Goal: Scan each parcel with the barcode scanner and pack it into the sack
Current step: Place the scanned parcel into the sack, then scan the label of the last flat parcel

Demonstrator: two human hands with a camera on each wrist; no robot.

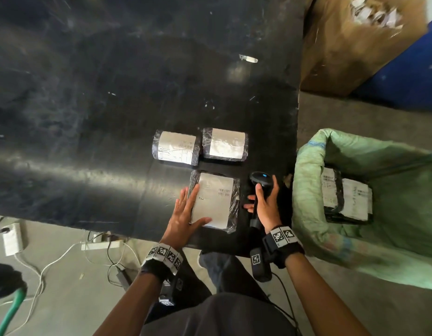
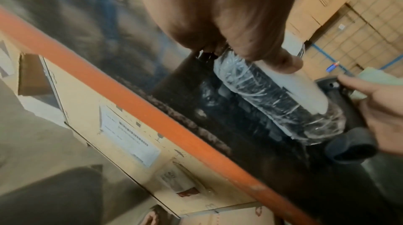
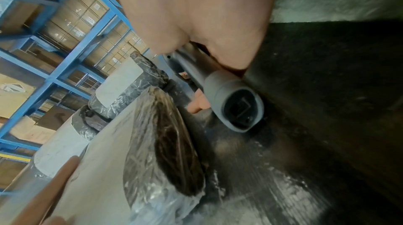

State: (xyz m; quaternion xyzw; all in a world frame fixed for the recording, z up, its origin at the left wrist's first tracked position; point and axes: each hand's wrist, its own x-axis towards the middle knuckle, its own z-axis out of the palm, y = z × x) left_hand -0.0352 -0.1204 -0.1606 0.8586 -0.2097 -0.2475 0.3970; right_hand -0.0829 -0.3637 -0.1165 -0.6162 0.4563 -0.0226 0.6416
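Left hand [image 1: 183,214] was laid flat, fingers spread, on the near parcel [image 1: 213,200] at the bench's [image 1: 88,117] near edge, thumb across its label corner. Two more parcels [image 1: 177,147] were lined up just behind it, side by side, labels up. To the right, the barcode scanner [image 1: 259,187] was gripped by the right hand [image 1: 267,204], fingers wrapped round the handle, head kept low just beside the near parcel, close to the bench's right edge. Past that edge, the green sack [image 1: 307,178] was held open by nothing visible, with already packed parcels [image 1: 345,200] inside.

Step judged: scan of the near parcel pending. Next move would call for the scanner window to be aimed at the printed barcode, then the parcel lifted across into the sack.

Barcode text was too small to be read; the sack's far side was cut off; wrist views were blurred.
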